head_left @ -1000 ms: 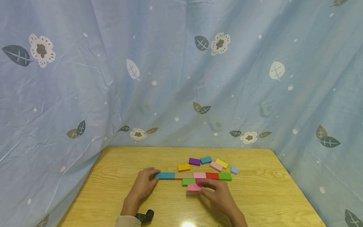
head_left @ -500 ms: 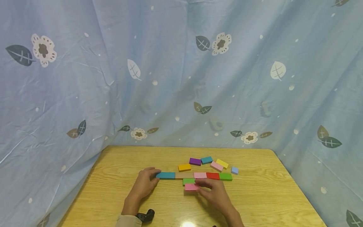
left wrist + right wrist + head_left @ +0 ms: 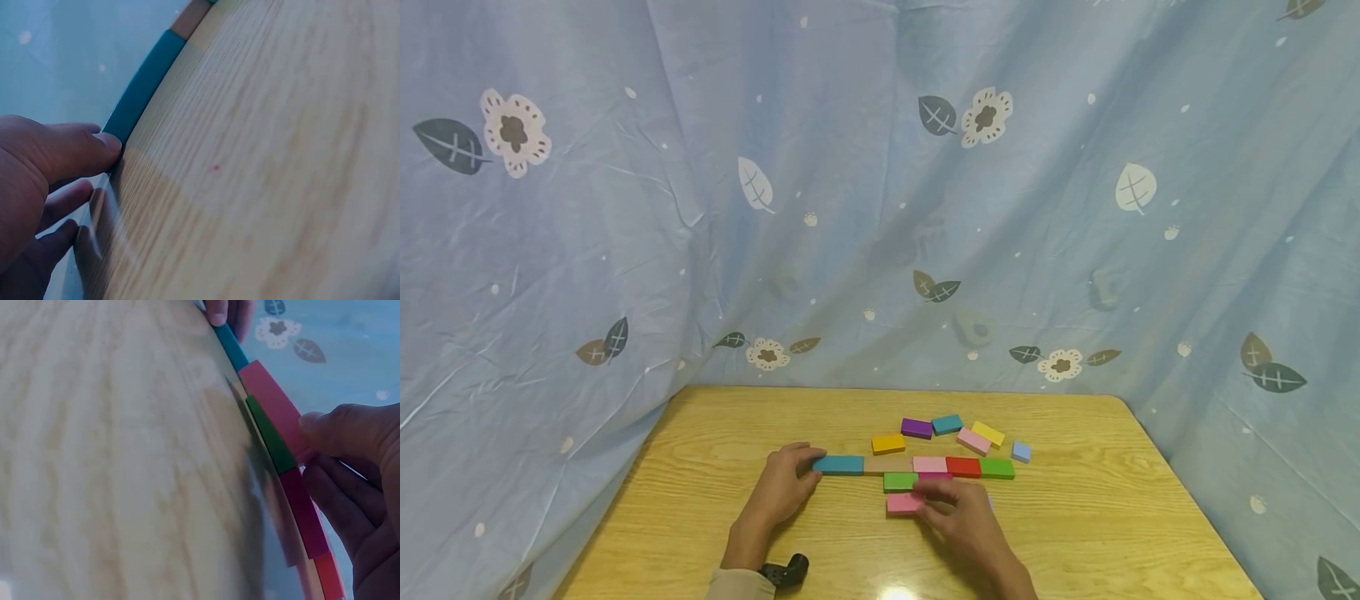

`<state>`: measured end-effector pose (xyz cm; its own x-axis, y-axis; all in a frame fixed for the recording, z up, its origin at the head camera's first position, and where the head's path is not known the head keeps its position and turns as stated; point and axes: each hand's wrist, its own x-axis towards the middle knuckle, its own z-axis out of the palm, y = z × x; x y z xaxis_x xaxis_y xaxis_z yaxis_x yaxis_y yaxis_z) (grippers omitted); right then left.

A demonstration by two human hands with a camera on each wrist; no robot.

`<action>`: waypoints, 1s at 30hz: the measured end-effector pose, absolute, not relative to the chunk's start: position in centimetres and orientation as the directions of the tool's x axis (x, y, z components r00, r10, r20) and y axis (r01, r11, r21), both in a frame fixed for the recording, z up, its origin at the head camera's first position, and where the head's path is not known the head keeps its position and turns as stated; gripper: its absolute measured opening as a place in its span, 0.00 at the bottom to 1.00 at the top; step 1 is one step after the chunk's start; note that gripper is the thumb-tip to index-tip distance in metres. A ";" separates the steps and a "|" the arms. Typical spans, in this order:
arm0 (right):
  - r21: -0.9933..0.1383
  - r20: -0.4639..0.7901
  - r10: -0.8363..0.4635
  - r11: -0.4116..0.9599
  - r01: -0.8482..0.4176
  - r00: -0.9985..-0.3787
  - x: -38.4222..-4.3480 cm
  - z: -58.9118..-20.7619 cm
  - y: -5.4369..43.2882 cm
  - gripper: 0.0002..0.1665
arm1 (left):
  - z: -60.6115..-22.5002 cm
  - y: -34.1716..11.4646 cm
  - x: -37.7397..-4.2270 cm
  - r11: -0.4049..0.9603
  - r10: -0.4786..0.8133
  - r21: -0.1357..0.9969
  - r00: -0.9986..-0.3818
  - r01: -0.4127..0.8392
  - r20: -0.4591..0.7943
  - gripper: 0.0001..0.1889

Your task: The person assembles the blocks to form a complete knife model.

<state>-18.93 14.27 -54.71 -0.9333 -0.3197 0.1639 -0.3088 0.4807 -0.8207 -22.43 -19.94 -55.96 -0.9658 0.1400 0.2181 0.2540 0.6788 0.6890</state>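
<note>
My left hand [image 3: 781,490] pinches the left end of a long blue block [image 3: 838,465], thumb in front and a finger behind in the left wrist view. The blue block begins a straight row with a tan block [image 3: 886,467], a light pink block [image 3: 929,465], a red block [image 3: 964,467] and a green block [image 3: 997,468]. In front of that row lie a shorter green block [image 3: 900,482] and a magenta block [image 3: 936,477]. My right hand [image 3: 964,518] pinches a pink block [image 3: 273,403] by its right end, close to the shorter green block.
Behind the row lie loose orange [image 3: 888,444], purple [image 3: 917,428], teal [image 3: 947,425], yellow [image 3: 988,433] and pale pink [image 3: 973,441] blocks. A small light blue block [image 3: 1021,451] sits right of them. A patterned curtain [image 3: 880,208] borders the wooden table [image 3: 715,425].
My right hand has shifted slightly left with the pink block, then a little toward me. The magenta block shows again behind my fingers. My left hand stays on the blue block.
</note>
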 end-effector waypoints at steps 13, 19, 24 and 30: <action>-0.778 0.169 -0.327 0.535 -0.330 -0.930 -18.5 -55.2 14.1 0.17 | -55.8 -19.9 -22.5 0.681 0.148 0.679 -0.960 0.274 0.239 0.17; -0.777 0.201 -0.329 0.520 -0.355 -0.923 -18.4 -55.1 14.1 0.17 | -55.8 -19.9 -22.4 0.667 0.140 0.699 -0.965 0.257 0.222 0.17; -0.768 0.238 -0.332 0.512 -0.386 -0.913 -18.3 -54.9 13.8 0.15 | -55.7 -20.0 -22.5 0.673 0.143 0.692 -0.964 0.261 0.225 0.17; -0.718 0.287 -0.375 0.525 -0.457 -0.881 -18.3 -55.0 13.1 0.16 | -55.8 -19.9 -22.4 0.672 0.142 0.692 -0.964 0.262 0.227 0.17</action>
<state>-18.30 13.12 -54.95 -0.8813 -0.3754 0.2870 -0.4574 0.5250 -0.7177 -22.39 -19.94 -55.81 -0.9636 0.1417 0.2266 0.2617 0.6724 0.6924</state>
